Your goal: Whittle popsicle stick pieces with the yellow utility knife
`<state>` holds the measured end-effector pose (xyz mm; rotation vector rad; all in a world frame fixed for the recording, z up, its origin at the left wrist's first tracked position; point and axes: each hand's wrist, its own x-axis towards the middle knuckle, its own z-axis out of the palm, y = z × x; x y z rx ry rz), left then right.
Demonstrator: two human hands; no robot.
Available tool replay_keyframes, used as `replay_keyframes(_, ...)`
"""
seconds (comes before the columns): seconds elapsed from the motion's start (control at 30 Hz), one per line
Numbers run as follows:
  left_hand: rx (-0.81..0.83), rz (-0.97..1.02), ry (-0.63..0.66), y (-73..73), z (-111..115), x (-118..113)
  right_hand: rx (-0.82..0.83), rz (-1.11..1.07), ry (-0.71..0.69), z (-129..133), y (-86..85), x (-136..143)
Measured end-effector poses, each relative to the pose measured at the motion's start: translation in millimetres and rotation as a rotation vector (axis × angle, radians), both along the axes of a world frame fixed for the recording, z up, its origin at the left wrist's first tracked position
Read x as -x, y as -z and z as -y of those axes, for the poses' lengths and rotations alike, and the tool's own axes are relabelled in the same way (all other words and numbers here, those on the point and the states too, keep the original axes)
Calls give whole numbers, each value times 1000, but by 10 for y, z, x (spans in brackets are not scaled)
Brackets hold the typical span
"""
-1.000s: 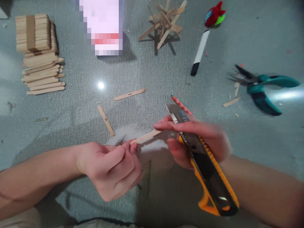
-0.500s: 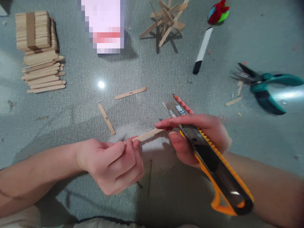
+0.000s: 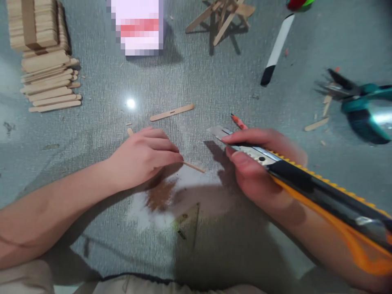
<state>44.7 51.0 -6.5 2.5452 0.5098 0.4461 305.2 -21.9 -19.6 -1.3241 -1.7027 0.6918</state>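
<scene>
My left hand [image 3: 147, 153] is closed on one end of a wooden craft stick [image 3: 194, 167], which pokes out to the right, held on edge near the tabletop. My right hand [image 3: 260, 163] grips a yellow and black utility knife [image 3: 306, 179], its blade end pointing left towards the stick but apart from it. Beyond the right fingers, the tip of a red pencil [image 3: 238, 121] shows. A marked craft stick [image 3: 172, 112] lies just past my left hand. The end of another stick [image 3: 130, 131] peeks out behind the left knuckles, the rest hidden.
Banded craft sticks [image 3: 33, 24] and a loose pile [image 3: 52, 87] lie at left. A pixelated box [image 3: 141, 47] and a stick structure [image 3: 222, 20] stand at the back. A marker [image 3: 277, 51] and teal pliers [image 3: 364, 110] lie right. A clear set square [image 3: 188, 220] lies in front.
My left hand has turned over and lowered the craft stick towards the table. My right hand has let go of the stick's other end, and the knife has tilted flatter. The view has shifted.
</scene>
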Motion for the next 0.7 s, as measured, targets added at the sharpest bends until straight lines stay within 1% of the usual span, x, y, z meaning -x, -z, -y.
replay_keyframes(0.07,-65,-17,6,13,-6,0,-14,45,-6,-8,-46,22)
replay_keyframes(0.13,-104,-36,-17,27,-10,0,-17,50,-10,-14,-90,51)
replay_keyframes(0.23,-99,-45,-14,36,-26,6,-21,29,-56,-30,-123,77)
replay_keyframes(0.27,-86,-44,-1,35,-34,9,-33,26,-111,-40,-126,77)
replay_keyframes(0.37,-47,-24,23,27,-59,16,-118,65,-351,-83,-126,59)
replay_keyframes(0.43,-28,-22,19,26,-71,16,-160,128,-447,-109,-124,43)
replay_keyframes(0.57,-34,-16,-5,45,-84,5,-121,162,-472,-116,-116,31)
replay_keyframes(0.7,-16,-21,0,67,-93,-11,-89,193,-493,-99,-111,38)
